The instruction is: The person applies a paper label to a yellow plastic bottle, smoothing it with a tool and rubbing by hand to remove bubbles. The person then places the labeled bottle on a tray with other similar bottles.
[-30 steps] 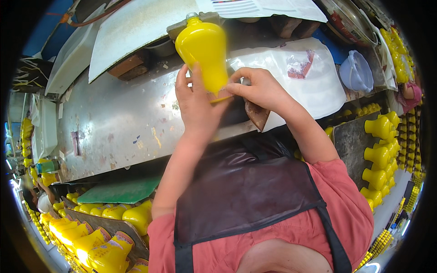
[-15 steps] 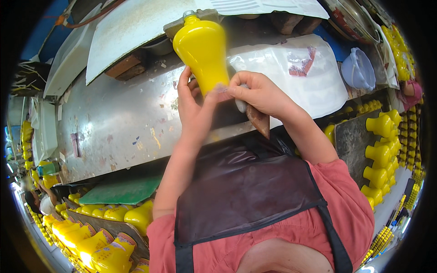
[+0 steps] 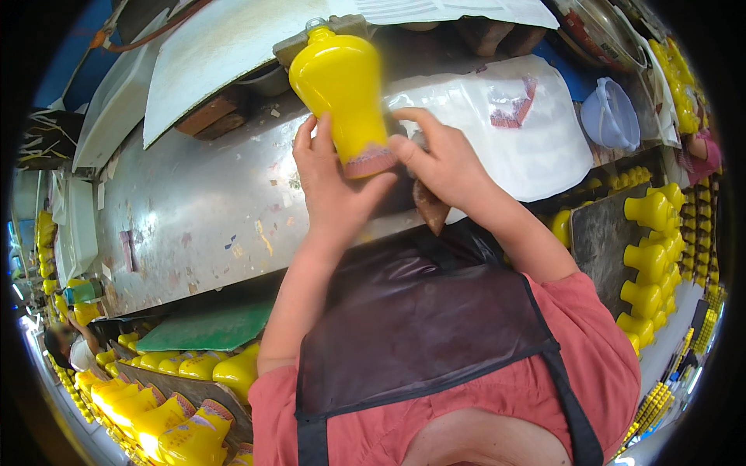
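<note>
A glossy yellow vase-shaped bottle (image 3: 339, 85) points its narrow neck away from me, close to a worn block. A pink and purple patterned band (image 3: 368, 160) covers its base end. The fingers of my left hand (image 3: 330, 182) lie against the bottle's left side, with the thumb spread away below the base. My right hand (image 3: 447, 159) is beside the base, its index finger and thumb parted near the band's right edge. Beneath that palm a brown wedge-shaped piece (image 3: 430, 206) sticks out, seemingly gripped by the curled fingers, which are hidden.
On the metal table (image 3: 194, 225), a white sheet (image 3: 466, 147) carries a strip of patterned film (image 3: 514, 109). A pale blue bucket (image 3: 610, 115) stands at the right. Yellow vases (image 3: 649, 260) fill racks on the right, and more patterned vases (image 3: 186, 435) stand at lower left.
My left thumb has come off the base and spread outward. The right thumb and index finger have parted from their pinch at the band, uncovering it. The brown piece has shifted slightly left.
</note>
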A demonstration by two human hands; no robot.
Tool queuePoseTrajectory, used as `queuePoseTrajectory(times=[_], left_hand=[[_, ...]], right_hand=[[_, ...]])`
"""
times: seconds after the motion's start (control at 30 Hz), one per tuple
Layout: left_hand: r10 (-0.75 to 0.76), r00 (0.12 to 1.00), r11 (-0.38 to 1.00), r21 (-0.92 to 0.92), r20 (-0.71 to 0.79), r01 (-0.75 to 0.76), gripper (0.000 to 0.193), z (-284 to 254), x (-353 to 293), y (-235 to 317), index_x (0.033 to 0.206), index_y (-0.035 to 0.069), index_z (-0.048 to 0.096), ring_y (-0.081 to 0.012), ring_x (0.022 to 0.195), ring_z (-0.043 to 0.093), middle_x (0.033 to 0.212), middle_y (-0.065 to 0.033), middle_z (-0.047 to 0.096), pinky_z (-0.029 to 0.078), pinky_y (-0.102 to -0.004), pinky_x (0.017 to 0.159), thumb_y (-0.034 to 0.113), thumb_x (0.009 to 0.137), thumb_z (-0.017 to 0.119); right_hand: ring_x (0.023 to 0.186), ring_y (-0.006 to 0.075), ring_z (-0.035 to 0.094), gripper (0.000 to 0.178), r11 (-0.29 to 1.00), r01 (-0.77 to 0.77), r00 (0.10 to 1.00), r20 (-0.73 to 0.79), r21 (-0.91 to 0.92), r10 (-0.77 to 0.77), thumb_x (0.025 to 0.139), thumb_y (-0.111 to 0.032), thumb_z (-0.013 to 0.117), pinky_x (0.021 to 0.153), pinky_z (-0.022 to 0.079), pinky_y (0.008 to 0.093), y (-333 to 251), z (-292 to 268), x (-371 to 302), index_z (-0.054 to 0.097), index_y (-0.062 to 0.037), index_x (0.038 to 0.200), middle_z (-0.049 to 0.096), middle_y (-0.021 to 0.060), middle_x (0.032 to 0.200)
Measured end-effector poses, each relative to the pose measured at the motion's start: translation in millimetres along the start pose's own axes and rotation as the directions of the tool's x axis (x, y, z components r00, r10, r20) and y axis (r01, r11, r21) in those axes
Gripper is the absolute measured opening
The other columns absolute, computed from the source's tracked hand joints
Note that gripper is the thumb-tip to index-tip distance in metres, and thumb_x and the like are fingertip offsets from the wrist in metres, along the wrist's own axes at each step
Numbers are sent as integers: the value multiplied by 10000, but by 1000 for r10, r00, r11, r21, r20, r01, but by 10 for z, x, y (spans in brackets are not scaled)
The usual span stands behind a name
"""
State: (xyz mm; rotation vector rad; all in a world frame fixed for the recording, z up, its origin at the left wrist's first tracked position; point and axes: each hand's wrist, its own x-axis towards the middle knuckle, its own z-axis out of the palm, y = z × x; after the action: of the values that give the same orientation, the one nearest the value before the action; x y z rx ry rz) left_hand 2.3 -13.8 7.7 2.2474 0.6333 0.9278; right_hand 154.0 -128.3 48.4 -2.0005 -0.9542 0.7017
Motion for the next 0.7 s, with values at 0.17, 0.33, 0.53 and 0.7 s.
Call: queuePoseTrajectory(times=[0.17, 0.33, 0.53, 0.7], left_hand=[[23, 998, 994, 103, 57, -28, 1037, -3, 26, -102, 1580, 13, 312, -322, 1197, 578, 1546, -218, 361, 477, -413, 1030, 255, 755, 892], [33, 978, 970, -243, 207, 18, 879, -147, -21, -261, 1623, 16, 207, -299, 1227, 574, 1545, -213, 371, 473, -381, 1039, 321, 952, 687], [-118, 980, 986, -99, 161, 135, 712, 1, 21, -181, 1622, -33, 118, -359, 1424, 390, 1571, -238, 329, 298, -413, 1190, 235, 1055, 456], [-182, 976, 970, -140, 118, 198, 763, 68, 22, -103, 1602, -66, 151, -441, 1427, 365, 1570, -292, 315, 285, -462, 1194, 292, 1000, 453]], right_hand=[[847, 344, 696, 449, 995, 42, 988, 144, 92, -55, 975, -305, 594, 766, 550, 393, -67, -71, 33, 645, -49, 1340, 713, 222, 910], [776, 134, 642, 467, 954, -94, 966, 257, 286, 18, 1012, -230, 564, 730, 525, 273, 38, -167, 87, 564, -74, 1453, 704, 65, 924], [1036, 270, 702, 507, 982, 28, 962, 261, 185, -76, 991, -286, 590, 932, 522, 361, 99, 20, 182, 545, -52, 1438, 725, 193, 1153], [1023, 286, 714, 498, 983, 13, 974, 222, 184, -55, 977, -306, 612, 903, 530, 362, 97, 65, 200, 572, -82, 1421, 731, 197, 1137]])
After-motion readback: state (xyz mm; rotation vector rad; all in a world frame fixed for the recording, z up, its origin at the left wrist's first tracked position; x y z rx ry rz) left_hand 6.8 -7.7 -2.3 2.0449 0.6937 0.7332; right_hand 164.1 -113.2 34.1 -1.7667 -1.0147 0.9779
